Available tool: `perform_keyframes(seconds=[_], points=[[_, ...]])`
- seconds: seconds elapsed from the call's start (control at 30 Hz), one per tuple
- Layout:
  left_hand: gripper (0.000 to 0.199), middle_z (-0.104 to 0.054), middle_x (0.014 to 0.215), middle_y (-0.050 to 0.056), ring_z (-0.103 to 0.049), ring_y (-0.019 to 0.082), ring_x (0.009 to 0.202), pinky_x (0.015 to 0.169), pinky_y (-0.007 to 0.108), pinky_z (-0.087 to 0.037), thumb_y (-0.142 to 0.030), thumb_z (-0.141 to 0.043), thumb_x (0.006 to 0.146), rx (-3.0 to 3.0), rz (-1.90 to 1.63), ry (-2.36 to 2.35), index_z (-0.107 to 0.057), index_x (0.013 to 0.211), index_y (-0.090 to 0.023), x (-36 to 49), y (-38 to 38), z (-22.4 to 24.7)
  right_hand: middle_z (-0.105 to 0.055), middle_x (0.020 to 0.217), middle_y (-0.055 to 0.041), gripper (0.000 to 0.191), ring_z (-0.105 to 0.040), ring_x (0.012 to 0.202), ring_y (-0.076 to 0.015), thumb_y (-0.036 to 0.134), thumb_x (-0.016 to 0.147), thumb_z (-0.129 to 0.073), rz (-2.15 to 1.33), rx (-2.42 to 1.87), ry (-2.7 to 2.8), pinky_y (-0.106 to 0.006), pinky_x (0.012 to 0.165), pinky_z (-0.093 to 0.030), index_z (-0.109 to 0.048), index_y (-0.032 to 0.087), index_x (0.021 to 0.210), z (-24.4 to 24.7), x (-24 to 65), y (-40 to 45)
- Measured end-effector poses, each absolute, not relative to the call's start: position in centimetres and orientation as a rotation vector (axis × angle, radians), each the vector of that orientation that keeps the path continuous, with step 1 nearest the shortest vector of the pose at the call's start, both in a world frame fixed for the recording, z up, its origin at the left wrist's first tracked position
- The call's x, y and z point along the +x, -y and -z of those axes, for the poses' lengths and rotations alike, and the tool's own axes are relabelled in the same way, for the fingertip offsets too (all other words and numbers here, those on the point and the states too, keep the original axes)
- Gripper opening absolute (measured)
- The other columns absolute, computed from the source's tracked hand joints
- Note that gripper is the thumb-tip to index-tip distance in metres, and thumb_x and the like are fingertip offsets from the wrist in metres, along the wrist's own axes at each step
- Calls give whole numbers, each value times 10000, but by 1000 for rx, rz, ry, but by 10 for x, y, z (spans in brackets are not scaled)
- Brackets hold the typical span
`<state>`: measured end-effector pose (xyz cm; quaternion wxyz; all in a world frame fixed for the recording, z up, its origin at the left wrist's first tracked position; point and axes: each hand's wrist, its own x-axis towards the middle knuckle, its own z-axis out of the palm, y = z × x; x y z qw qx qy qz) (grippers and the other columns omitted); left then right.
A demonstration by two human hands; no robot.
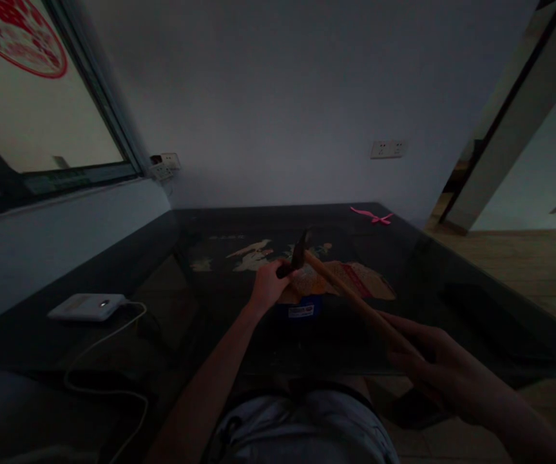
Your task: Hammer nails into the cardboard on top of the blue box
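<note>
A hammer (345, 290) with a long wooden handle and a dark metal head (298, 253) slants across the middle of the view, held above the table. My right hand (432, 361) is closed round the lower part of the handle. At the other end, my left hand (268, 283) is closed at the near end of the hammer head, its fingers partly hidden. Beneath the head lies a flattish brown piece (374, 283) with a red band, seemingly cardboard. Beside it, nearer me, is a small blue item (311, 305) with a white label.
A white power bank (89, 307) with a white cable (106, 338) lies on the dark table (220, 351) at left. A pink ribbon (374, 216) lies at the far right edge. A dark flat object (490, 319) rests at right. A wall stands behind the table.
</note>
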<state>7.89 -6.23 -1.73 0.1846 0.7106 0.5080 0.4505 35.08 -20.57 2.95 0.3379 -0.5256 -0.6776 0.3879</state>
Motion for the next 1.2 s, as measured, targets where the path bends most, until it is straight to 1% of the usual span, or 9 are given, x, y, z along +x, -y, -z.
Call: perform_keyframes(seconds=[0.13,0.17,0.23,0.33,0.6,0.8,0.93,1.1,1.2], points=[[73,-720,804,30,-676,182,750,700,286,-521,-170,-658,752,2018,-1262,-1443,-666,824,-173,79,63,17,-735,845,-47,558,-677,663,-202,408,773,-652,-1050,-1396,1743,-269,542,-570,-582,213,1291,-27,350,207],[69,-719,808,29,-676,179,757,713,286,-520,-165,-653,754,2026,-1265,-1432,-666,821,-174,78,62,17,-727,810,-37,565,-674,647,-198,409,781,-643,-1054,-1399,1741,-265,523,-566,-563,223,1309,-26,350,207],[67,-717,817,31,-675,179,774,730,288,-517,-164,-649,756,2039,-1267,-1421,-664,820,-172,78,62,18,-726,843,-35,571,-685,729,-217,414,789,-636,-1035,-1399,1748,-287,587,-580,-546,232,1323,-24,350,207],[87,-718,832,42,-674,195,787,720,298,-516,-199,-656,758,2041,-1253,-1466,-665,839,-169,77,60,19,-725,1014,-58,555,-675,898,-253,417,779,-649,-1004,-1396,1760,-334,752,-571,-580,214,1290,-22,350,205],[55,-713,809,23,-674,181,771,725,292,-518,-192,-647,765,2021,-1292,-1397,-660,816,-177,77,60,21,-682,1179,-69,543,-628,1054,-301,429,770,-654,-965,-1339,1785,-412,927,-493,-602,221,1269,-31,349,206],[103,-719,835,39,-674,198,791,728,305,-518,-196,-663,753,2035,-1264,-1462,-669,853,-171,78,60,21,-710,1103,-44,541,-642,1026,-289,411,782,-641,-1030,-1400,1749,-383,865,-532,-588,212,1282,-26,349,206],[73,-718,822,41,-676,186,774,727,296,-520,-168,-652,758,1990,-1269,-1413,-667,829,-163,78,61,19,-689,1164,-38,518,-619,1070,-277,397,778,-662,-961,-1350,1787,-360,921,-493,-597,252,1272,-26,352,205],[99,-723,831,45,-677,203,775,715,310,-520,-189,-668,751,2001,-1258,-1467,-670,847,-165,79,62,18,-695,1144,-72,570,-662,957,-259,428,798,-635,-1089,-1390,1759,-333,799,-551,-558,189,1310,-24,352,205],[88,-723,829,43,-677,201,779,716,307,-516,-201,-660,762,2013,-1250,-1469,-671,843,-169,79,62,18,-695,1150,-74,565,-661,967,-264,429,788,-644,-1065,-1363,1760,-332,803,-552,-572,191,1296,-25,351,205]])
